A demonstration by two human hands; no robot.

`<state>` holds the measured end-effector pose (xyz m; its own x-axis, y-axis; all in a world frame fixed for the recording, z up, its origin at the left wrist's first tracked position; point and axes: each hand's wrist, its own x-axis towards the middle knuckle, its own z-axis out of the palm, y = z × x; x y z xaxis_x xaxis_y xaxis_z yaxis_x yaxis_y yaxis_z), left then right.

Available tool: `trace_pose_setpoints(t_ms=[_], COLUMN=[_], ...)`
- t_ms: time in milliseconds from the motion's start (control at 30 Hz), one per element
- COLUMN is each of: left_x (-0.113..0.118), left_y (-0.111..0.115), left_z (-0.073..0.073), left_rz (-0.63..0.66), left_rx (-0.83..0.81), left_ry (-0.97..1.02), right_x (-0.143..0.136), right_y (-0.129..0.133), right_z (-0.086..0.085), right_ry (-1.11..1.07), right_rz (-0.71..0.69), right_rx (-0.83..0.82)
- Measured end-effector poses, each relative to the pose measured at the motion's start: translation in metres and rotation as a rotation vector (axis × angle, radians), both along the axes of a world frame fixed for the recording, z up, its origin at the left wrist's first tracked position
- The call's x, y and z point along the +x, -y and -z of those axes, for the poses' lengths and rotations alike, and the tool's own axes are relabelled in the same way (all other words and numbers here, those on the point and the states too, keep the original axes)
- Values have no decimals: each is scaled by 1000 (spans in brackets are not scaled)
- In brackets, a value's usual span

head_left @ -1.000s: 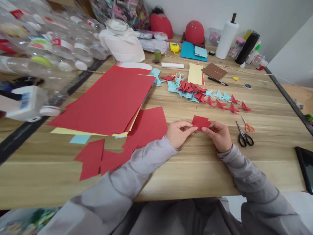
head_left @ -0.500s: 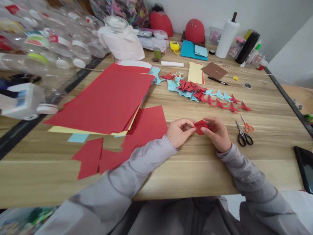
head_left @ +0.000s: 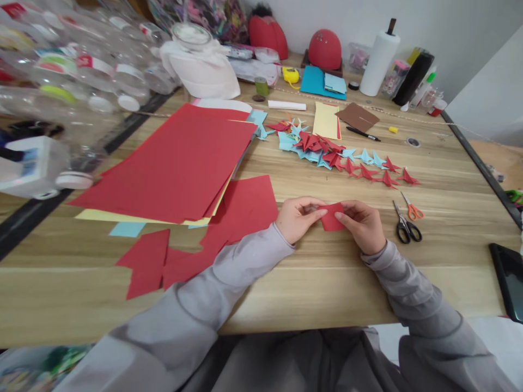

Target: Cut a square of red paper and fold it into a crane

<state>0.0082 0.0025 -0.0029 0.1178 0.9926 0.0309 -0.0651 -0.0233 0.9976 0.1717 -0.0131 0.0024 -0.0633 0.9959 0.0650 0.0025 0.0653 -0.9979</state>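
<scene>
A small folded piece of red paper (head_left: 332, 219) is pinched between both hands above the wooden table. My left hand (head_left: 297, 216) grips its left corner with thumb and fingers. On the other side, my right hand (head_left: 363, 224) closes on its right edge, thumb in front. The paper faces me as a nearly square flat shape; its back is hidden. Beyond the hands lie several folded paper cranes, red cranes (head_left: 366, 172) and light blue cranes (head_left: 365, 157). To the right of my right hand rest black-handled scissors (head_left: 403, 230) and small orange-handled scissors (head_left: 414, 211).
Large red sheets (head_left: 175, 163) are stacked at left, with red offcuts (head_left: 149, 258) before them. Plastic bottles (head_left: 93, 71) crowd the far left. A phone (head_left: 506, 280) lies at the right edge. Yellow paper (head_left: 326, 121), brown paper (head_left: 358, 120) and a black pen (head_left: 363, 134) lie farther back.
The red paper has turned from a pointed, layered shape to a flatter, squarish face between the fingers. Both hands stay in nearly the same place.
</scene>
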Motion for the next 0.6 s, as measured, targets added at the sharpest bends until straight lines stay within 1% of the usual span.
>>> trace_pose_setpoints(t_ms=[167, 267, 367, 467, 600], left_x=[-2, -2, -2, -1, -1], left_y=[0, 0, 0, 0, 0], left_z=[-4, -4, -2, -2, -3], left_rz=[38, 37, 32, 14, 16], left_rx=[76, 56, 22, 28, 44], left_ry=[-1, -10, -24, -27, -4], right_x=[-1, -2, -3, -4, -3], right_y=[1, 2, 2, 2, 2], right_z=[1, 2, 2, 4, 6], right_ry=[48, 76, 49, 12, 9], right_rz=[-51, -48, -49, -60, -42], right_rx=[19, 30, 25, 8, 8])
